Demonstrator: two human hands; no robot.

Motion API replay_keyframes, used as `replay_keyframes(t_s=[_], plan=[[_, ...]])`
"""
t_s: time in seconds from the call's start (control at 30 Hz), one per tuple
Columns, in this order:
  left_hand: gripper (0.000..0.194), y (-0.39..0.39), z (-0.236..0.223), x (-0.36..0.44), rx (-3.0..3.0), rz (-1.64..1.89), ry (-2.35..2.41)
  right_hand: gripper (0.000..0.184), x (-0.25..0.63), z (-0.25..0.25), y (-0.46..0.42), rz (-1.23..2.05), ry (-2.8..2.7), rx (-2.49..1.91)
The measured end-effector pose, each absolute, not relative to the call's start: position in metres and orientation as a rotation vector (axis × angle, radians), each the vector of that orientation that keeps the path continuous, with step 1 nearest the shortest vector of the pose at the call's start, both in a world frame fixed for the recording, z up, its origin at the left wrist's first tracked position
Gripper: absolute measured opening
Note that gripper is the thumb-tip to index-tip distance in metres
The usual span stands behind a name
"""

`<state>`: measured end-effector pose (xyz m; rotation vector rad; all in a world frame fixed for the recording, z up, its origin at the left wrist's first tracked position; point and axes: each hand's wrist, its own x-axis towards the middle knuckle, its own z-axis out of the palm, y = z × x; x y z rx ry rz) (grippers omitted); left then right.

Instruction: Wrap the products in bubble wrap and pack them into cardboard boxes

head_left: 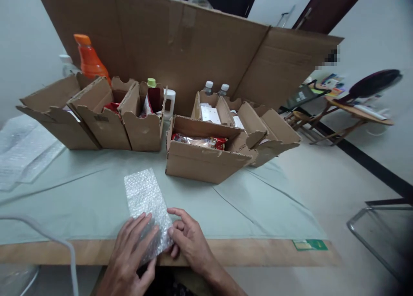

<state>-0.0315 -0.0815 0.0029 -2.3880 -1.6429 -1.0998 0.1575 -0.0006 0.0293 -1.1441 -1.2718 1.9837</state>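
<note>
A strip of bubble wrap (144,195) lies on the pale green cloth (226,205) at the near edge of the table. My left hand (130,257) rests on its near end, fingers stretched over the wrap and thumb under its edge. My right hand (190,238) pinches the wrap's near right corner with curled fingers. Something may be rolled inside the near end; I cannot make it out.
Several open cardboard boxes (200,152) stand in a row behind, holding snack packets, bottles and white cartons. An orange bottle (88,59) and a tall cardboard sheet (180,42) rise at the back. More bubble wrap (22,149) lies at the left. Folding furniture (355,111) stands at the right.
</note>
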Motion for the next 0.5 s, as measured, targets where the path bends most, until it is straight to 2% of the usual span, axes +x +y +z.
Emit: replay_keyframes(t_s=[0.13,0.23,0.37,0.5], plan=[[0.036,-0.076,0.012,-0.039,-2.295,-1.311,-1.737,0.048,0.168,0.039,0.003,2.044,-1.336,-1.13],[0.017,-0.067,0.027,-0.046,-2.158,-1.428,-2.092,0.038,0.184,0.055,0.007,1.762,-1.613,-1.109],[0.027,-0.05,0.033,-0.052,-1.967,-1.396,-2.488,0.027,0.188,0.072,0.013,1.15,-2.024,-0.886],[0.036,-0.034,0.019,-0.056,-1.95,-1.274,-2.459,0.034,0.162,0.065,0.024,0.597,-2.508,-0.626]])
